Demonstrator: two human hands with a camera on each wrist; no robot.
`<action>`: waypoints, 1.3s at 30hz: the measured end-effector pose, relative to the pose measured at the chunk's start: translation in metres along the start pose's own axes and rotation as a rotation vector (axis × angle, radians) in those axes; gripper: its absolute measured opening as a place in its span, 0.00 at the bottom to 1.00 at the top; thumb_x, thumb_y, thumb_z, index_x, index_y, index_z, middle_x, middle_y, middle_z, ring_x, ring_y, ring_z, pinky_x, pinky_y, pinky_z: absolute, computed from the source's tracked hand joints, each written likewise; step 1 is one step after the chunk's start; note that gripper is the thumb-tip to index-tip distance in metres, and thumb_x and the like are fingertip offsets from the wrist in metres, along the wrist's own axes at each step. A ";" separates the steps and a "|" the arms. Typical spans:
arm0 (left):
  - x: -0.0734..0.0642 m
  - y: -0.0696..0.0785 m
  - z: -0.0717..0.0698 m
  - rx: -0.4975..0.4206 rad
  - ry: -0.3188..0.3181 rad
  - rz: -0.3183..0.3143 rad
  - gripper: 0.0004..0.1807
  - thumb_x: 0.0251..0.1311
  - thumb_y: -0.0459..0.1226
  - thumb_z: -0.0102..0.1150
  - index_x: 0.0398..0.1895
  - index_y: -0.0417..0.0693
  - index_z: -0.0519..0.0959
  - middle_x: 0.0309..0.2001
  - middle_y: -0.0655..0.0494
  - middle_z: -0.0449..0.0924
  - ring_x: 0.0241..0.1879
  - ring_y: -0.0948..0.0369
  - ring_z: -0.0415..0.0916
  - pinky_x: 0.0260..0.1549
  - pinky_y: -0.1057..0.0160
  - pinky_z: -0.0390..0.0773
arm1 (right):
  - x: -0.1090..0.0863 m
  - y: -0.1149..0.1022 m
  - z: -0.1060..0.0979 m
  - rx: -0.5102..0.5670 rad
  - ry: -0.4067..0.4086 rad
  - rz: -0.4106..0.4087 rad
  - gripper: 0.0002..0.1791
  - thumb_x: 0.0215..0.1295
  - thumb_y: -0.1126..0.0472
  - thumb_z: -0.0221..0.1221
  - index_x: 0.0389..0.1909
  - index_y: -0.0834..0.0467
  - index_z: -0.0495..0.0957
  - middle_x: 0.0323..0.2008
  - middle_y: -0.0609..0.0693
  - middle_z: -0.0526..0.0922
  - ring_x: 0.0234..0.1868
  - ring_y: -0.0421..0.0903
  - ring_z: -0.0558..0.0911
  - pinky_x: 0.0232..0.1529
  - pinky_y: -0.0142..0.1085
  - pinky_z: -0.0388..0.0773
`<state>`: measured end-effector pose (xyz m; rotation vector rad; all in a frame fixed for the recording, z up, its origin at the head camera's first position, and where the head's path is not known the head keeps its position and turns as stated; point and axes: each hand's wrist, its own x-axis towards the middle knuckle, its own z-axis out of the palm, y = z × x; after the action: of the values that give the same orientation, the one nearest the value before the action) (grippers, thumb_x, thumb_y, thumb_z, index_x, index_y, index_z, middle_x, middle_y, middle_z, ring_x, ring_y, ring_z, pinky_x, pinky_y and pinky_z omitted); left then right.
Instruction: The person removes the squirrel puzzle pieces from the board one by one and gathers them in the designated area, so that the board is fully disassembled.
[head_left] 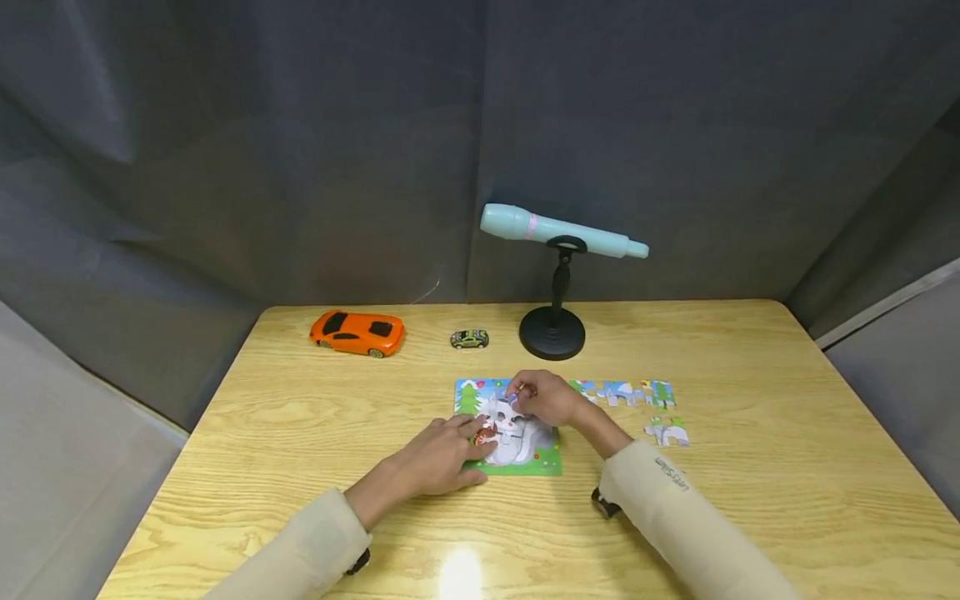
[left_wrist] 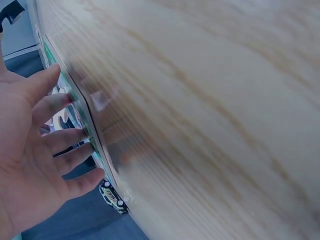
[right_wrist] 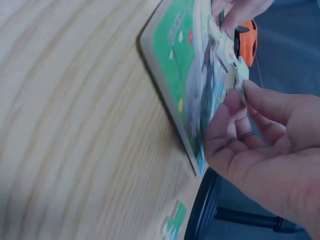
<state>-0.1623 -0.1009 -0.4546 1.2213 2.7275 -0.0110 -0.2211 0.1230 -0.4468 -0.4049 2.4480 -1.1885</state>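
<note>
A picture puzzle (head_left: 551, 467) with a white cat on green grass lies flat on the table. My left hand (head_left: 442, 457) rests over its left side, fingers spread and fairly straight across the picture. Above the cat's head, my right hand (head_left: 549, 398) pinches a puzzle piece (right_wrist: 241, 77) between thumb and fingertips. In the right wrist view, that piece is tilted up beside other raised pieces (right_wrist: 217, 42) on the puzzle board (right_wrist: 172, 65). The left wrist view shows the left fingertips right at the board's edge.
Several loose puzzle pieces (head_left: 619, 392) lie to the right, with another group (head_left: 667, 432) nearer. Behind stand an orange toy car (head_left: 358, 333), a small toy car (head_left: 470, 338) and a light blue microphone (head_left: 592, 239) on a black stand (head_left: 552, 333). Dark curtain (head_left: 360, 167) hangs behind.
</note>
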 end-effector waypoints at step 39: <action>0.000 0.004 0.003 -0.003 0.068 0.014 0.25 0.61 0.52 0.56 0.62 0.59 0.74 0.69 0.42 0.63 0.66 0.44 0.64 0.59 0.45 0.71 | -0.075 0.074 -0.087 0.005 -0.004 0.049 0.08 0.64 0.68 0.56 0.41 0.69 0.76 0.30 0.54 0.79 0.30 0.44 0.74 0.29 0.34 0.74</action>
<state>-0.1592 -0.0984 -0.4575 1.2631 2.7756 0.0366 -0.2018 0.2582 -0.4407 -0.3428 2.4369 -1.1725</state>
